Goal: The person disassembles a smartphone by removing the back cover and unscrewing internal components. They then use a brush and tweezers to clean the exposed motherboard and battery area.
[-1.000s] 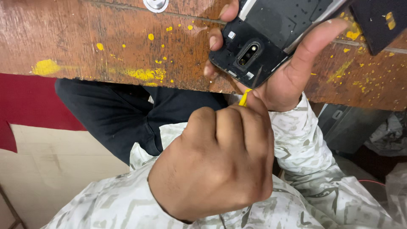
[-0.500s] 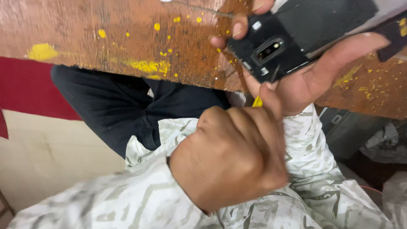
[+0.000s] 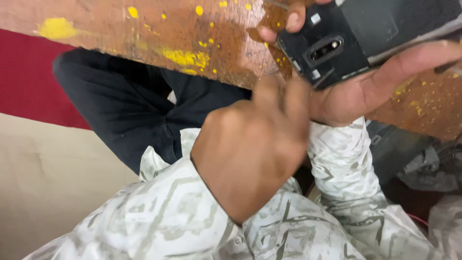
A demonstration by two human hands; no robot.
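My right hand [image 3: 365,91] holds a dark phone [image 3: 365,33] with its back cover off, camera module showing, over the table edge; my fingers wrap its left end and my thumb lies along its lower edge. My left hand [image 3: 255,144] is a closed, blurred fist just below the phone's lower left corner, knuckles toward me. The thin yellow tool it pinched a moment ago is hidden behind its fingers. Both arms wear pale patterned sleeves [image 3: 192,226].
A worn brown wooden table [image 3: 144,29] spattered with yellow paint runs across the top. Below it are my legs in dark trousers [image 3: 125,106], a red surface [image 3: 29,77] at left, and dark bags and crumpled plastic [image 3: 428,163] at right.
The phone has shifted up and to the right in view. My left fist has followed it up to the phone's corner, and the yellow tool tip no longer shows.
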